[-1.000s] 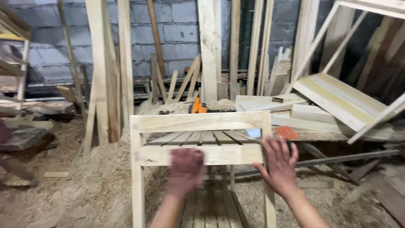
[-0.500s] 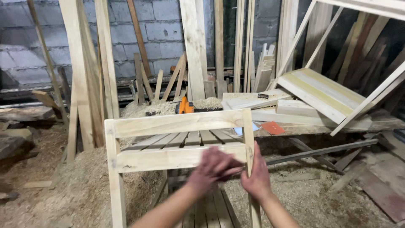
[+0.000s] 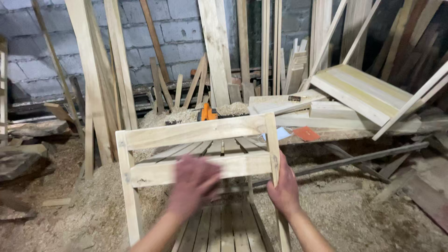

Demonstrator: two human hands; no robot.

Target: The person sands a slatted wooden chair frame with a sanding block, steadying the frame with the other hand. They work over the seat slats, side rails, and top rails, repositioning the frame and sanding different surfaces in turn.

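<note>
Head view: an unfinished wooden chair frame (image 3: 196, 154) of pale timber stands on the sawdust-covered floor (image 3: 354, 219) right in front of the person, its back rails facing the camera and its slatted seat (image 3: 224, 228) low in the frame. The right hand (image 3: 283, 189) is closed around the frame's right upright (image 3: 273, 154), just below the lower back rail (image 3: 186, 170), bracing it. The left hand (image 3: 193, 184) is blurred with motion in front of that lower rail; whether it touches the wood, and whether its fingers are spread or curled, I cannot tell.

By my reading the step in hand is steadying and checking the frame, one hand gripping while the other works across the rail. Any further handling would call for a firm hold on the upright, since the light frame stands on loose sawdust and could rock.

Around it: planks (image 3: 217, 51) lean against the grey block wall (image 3: 177, 28); an orange tool (image 3: 207, 113) lies on a sawdust heap behind the top rail (image 3: 196, 130). A second slatted frame (image 3: 364, 93) tilts on stacked boards to the right, with a red sheet (image 3: 306, 134) and a blue sheet (image 3: 281, 134) beside it. A long dark batten (image 3: 364, 156) slants close by the frame's right side.
</note>
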